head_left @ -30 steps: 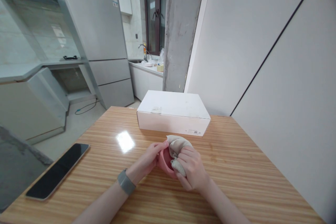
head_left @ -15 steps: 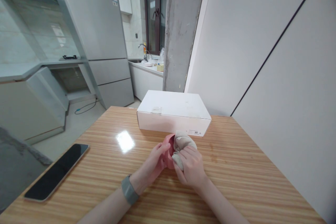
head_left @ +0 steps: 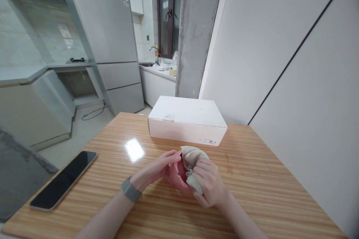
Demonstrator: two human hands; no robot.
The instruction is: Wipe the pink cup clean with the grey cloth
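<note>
A pink bowl-like container [head_left: 177,180] is tipped on its side above the wooden table, its opening turned toward the right. My left hand [head_left: 160,165] grips its left rim, thumb over the edge and the other fingers partly hidden behind it. My right hand [head_left: 208,183] is closed around a bunched light beige cloth [head_left: 193,154]. Part of the cloth lies against the container's rim and opening. The container's underside is hidden, so I cannot tell whether it touches the table.
A closed white box [head_left: 186,119] lies just beyond my hands on the wooden table [head_left: 266,194]. At the left edge rests a black-screened phone [head_left: 64,180]. A white wall [head_left: 294,93] borders the right side; a fridge [head_left: 108,30] stands behind the table.
The pink container has turned and come slightly closer, showing more of its outer side. My left hand has shifted left, and my right hand with the cloth a little lower.
</note>
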